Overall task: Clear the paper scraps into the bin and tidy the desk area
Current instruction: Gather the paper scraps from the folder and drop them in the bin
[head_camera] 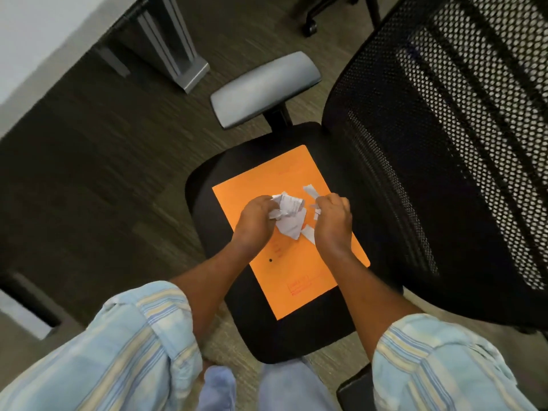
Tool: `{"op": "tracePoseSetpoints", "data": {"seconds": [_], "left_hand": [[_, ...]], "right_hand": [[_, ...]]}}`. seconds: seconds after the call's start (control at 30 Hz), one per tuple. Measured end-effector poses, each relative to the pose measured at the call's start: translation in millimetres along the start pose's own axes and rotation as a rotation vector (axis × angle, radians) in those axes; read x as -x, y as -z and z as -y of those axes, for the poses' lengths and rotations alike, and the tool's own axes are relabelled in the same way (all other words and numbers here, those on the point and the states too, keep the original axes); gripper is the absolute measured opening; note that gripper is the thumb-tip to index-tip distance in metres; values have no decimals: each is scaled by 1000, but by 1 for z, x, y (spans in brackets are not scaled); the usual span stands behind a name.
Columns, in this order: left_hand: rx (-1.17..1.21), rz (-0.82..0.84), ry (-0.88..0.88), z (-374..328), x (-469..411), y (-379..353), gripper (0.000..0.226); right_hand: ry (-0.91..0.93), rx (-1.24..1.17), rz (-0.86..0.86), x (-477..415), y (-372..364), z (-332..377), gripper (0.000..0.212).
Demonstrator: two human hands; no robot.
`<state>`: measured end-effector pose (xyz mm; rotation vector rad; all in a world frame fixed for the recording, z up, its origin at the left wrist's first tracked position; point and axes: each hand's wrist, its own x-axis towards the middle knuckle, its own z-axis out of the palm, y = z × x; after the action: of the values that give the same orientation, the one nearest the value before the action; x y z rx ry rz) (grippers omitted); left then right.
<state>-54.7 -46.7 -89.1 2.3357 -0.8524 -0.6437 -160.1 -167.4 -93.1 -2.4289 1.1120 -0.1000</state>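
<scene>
An orange envelope point(299, 271) lies flat on the black seat point(258, 330) of an office chair. On it sits a crumpled bunch of white paper scraps point(289, 216). My left hand point(255, 218) grips the left side of that bunch with curled fingers. My right hand point(333, 221) is curled over small white strips point(315, 210) at the bunch's right. A loose strip point(310, 191) lies just beyond my right hand, and another strip point(308, 234) lies between my wrists.
The chair's black mesh backrest point(444, 143) rises at the right, its grey armrest point(264, 89) at the top centre. A grey desk leg point(175, 46) stands on the dark carpet at upper left. No bin shows in view.
</scene>
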Motion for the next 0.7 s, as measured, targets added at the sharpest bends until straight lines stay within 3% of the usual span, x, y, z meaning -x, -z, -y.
{"op": "tracePoseSetpoints", "data": {"seconds": [0.27,0.7], "left_hand": [[65,-199,125,12,33,25,11],[254,-395,375,83,138,59,13]], "right_hand": [[121,-76,-48,6,2,47,29],[339,-26,128,84,-44,127,24]]}}
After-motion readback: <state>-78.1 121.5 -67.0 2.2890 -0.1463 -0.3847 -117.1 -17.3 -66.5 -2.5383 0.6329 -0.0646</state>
